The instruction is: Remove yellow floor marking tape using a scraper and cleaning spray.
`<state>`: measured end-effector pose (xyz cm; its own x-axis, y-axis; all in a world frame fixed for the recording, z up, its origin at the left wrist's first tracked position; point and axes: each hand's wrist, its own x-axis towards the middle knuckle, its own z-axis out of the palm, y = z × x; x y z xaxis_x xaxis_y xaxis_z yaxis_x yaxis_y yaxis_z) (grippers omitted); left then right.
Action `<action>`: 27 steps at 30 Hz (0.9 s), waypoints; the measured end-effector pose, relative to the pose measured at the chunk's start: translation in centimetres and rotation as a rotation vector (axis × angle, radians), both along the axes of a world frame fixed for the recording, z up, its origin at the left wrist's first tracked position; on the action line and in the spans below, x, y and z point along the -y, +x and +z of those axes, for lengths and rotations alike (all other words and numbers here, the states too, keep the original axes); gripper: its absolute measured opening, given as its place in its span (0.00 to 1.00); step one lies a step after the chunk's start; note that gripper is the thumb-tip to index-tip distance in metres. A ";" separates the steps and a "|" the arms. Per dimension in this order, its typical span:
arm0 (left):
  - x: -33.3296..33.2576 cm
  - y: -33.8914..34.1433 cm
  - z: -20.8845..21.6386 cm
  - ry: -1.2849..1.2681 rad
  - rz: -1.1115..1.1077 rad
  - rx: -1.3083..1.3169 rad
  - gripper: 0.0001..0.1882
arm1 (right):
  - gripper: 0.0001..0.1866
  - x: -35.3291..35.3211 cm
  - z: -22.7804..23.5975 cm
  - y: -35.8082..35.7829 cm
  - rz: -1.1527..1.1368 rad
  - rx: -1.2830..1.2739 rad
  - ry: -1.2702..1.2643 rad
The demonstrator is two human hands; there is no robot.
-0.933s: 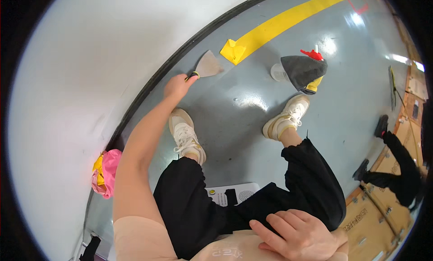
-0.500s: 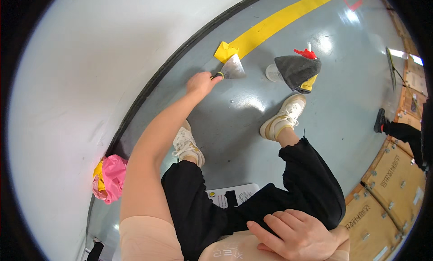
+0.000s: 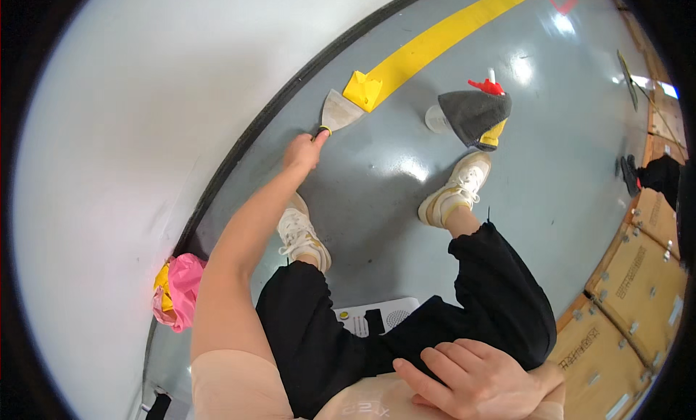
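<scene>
My left hand (image 3: 303, 151) is closed round the dark handle of a scraper (image 3: 341, 112), its wide metal blade pointing away from me. The blade's edge lies beside the crumpled, folded end (image 3: 363, 91) of a yellow tape strip (image 3: 435, 41) on the grey floor; whether they touch I cannot tell. Across my lap rests my right hand (image 3: 475, 380), fingers loosely stretched and apart, holding nothing. A spray bottle (image 3: 437, 120) with a red trigger head stands beyond my right shoe, a dark grey cloth (image 3: 475, 114) with a yellow patch draped over it.
A white wall with a black base strip (image 3: 254, 130) curves along the left. By it sits a pink bag (image 3: 186, 286) with yellow scraps. A white panelled device (image 3: 380, 313) lies under my legs. Wooden crates (image 3: 641, 275) line the right, near another person's dark-clad leg (image 3: 658, 177).
My left hand and the scraper have moved left and slightly nearer, so the blade now sits on the wall side of the folded tape end. The other person's leg at the right has shifted.
</scene>
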<state>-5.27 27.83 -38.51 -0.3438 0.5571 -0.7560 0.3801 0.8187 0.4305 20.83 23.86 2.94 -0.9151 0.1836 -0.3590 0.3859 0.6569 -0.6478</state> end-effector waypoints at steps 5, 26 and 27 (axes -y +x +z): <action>4.7 -1.7 -1.2 -0.003 0.300 0.278 0.28 | 0.24 -2.9 -2.8 0.0 0.106 0.084 -0.170; -11.0 -2.0 -0.5 0.371 -0.191 -0.203 0.13 | 0.13 -13.9 -38.2 0.9 -0.871 0.313 -1.028; -12.0 -2.3 -1.1 0.383 -0.186 -0.203 0.13 | 0.13 -14.0 -38.1 1.2 -0.877 0.337 -0.992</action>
